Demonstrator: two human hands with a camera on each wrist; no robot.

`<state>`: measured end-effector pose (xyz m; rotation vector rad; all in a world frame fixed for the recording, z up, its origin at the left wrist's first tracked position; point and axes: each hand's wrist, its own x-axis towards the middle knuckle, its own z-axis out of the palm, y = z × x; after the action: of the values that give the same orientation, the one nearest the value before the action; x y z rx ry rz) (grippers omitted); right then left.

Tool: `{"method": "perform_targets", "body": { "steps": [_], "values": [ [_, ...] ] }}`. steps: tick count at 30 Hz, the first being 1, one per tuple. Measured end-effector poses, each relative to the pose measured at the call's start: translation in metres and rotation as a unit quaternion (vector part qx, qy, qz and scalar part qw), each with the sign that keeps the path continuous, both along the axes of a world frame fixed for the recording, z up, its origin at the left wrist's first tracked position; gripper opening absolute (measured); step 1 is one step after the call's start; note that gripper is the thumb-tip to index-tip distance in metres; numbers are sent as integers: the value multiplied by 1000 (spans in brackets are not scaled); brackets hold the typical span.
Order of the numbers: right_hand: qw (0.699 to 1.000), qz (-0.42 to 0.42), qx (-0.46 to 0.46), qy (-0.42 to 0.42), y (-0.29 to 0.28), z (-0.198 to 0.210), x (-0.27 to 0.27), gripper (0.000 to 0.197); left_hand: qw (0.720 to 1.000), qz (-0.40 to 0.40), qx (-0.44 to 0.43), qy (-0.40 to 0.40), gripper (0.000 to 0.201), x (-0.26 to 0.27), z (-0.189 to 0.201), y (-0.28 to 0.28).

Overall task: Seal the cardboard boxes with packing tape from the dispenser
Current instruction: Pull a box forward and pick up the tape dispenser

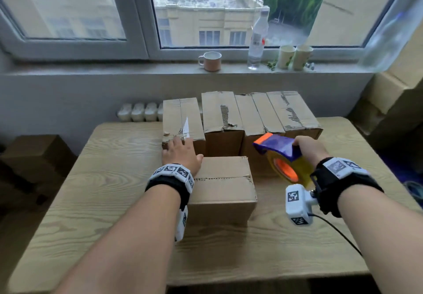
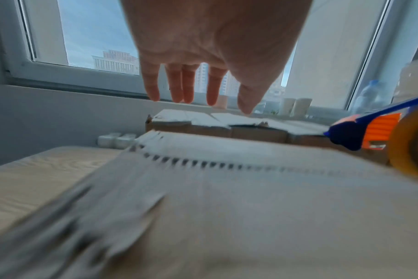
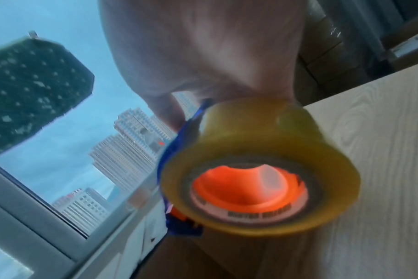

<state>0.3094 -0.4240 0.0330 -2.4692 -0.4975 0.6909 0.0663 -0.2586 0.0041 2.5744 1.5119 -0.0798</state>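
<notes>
On the wooden table (image 1: 91,179) I see the near cardboard box (image 1: 223,188) fronting a row of four boxes (image 1: 240,113), my left hand (image 1: 180,154) spread flat above its far-left corner, my right hand (image 1: 309,148) gripping the tape dispenser (image 1: 282,156) beside it.

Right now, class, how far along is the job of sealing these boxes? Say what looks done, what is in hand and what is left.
Done: none plainly; only the far-left box shows a glossy strip, possibly tape. In hand: the right hand grips the tape dispenser in the air, while the left hand, fingers straight, reaches over the near box. Left: its seam looks bare, and the three other back boxes show torn, untaped tops.
</notes>
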Motion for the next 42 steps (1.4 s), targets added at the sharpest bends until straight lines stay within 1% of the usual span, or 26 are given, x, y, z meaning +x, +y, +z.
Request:
{"method": "perform_targets", "body": {
  "steps": [2, 4, 5, 6, 7, 8, 9, 10, 11, 12, 14, 16, 19, 22, 26, 28, 30, 32, 34, 36, 38, 40, 42],
  "values": [
    [995, -50, 90, 19, -2, 20, -2, 43, 998, -21, -23, -50, 44, 11, 16, -2],
    [987, -62, 150, 19, -2, 35, -7, 54, 990, -31, -80, -112, 32, 22, 35, -2],
    [984, -57, 167, 21, 0, 41, -11, 62, 978, -19, -139, -152, 31, 28, 43, -3],
    [982, -53, 181, 26, 2, 47, -18, 69, 957, 10, -214, -198, 31, 33, 49, -3],
    [980, -41, 194, 37, 5, 52, -25, 72, 915, 52, -309, -254, 31, 37, 54, -4],
    [978, -24, 203, 43, 9, 55, -30, 73, 846, 99, -405, -331, 34, 37, 58, -5],
    [977, -8, 209, 44, 12, 59, -35, 73, 775, 132, -486, -382, 40, 36, 61, -8],
    [976, 6, 213, 45, 15, 61, -40, 73, 718, 158, -537, -414, 46, 33, 63, -8],
    [974, 15, 218, 52, 17, 64, -45, 73, 689, 161, -564, -425, 50, 31, 63, -5],
    [974, 24, 219, 60, 18, 65, -49, 70, 674, 160, -576, -433, 50, 27, 63, -5],
    [972, 40, 219, 76, 19, 66, -55, 59, 659, 157, -576, -458, 42, 22, 63, -3],
    [971, 54, 217, 87, 21, 64, -57, 48, 640, 164, -573, -485, 29, 19, 64, -1],
    [967, 68, 225, 100, 25, 66, -60, 45, 630, 175, -581, -485, 20, 14, 65, 2],
    [963, 80, 235, 110, 27, 69, -62, 40, 625, 187, -583, -484, 21, 12, 63, 5],
    [957, 89, 248, 118, 29, 68, -65, 39, 615, 192, -596, -479, 20, 10, 60, 7],
    [957, 98, 248, 115, 30, 68, -67, 38, 616, 192, -605, -466, 19, 8, 59, 8],
    [956, 103, 247, 120, 31, 67, -70, 36, 621, 188, -617, -446, 23, 6, 60, 8],
    [955, 103, 249, 125, 32, 67, -71, 35, 623, 174, -621, -443, 25, 5, 60, 8],
    [954, 102, 250, 132, 33, 66, -72, 35, 616, 170, -625, -448, 26, 5, 61, 7],
    [955, 107, 245, 126, 35, 65, -72, 37, 605, 179, -629, -455, 33, 4, 61, 9],
    [955, 106, 247, 122, 37, 62, -72, 38, 608, 178, -629, -451, 37, 3, 60, 11],
    [955, 106, 248, 126, 38, 60, -71, 37, 606, 182, -630, -450, 34, 2, 61, 12],
    [953, 107, 249, 134, 39, 59, -72, 37, 589, 193, -638, -458, 27, 2, 61, 12]
  ]
}}
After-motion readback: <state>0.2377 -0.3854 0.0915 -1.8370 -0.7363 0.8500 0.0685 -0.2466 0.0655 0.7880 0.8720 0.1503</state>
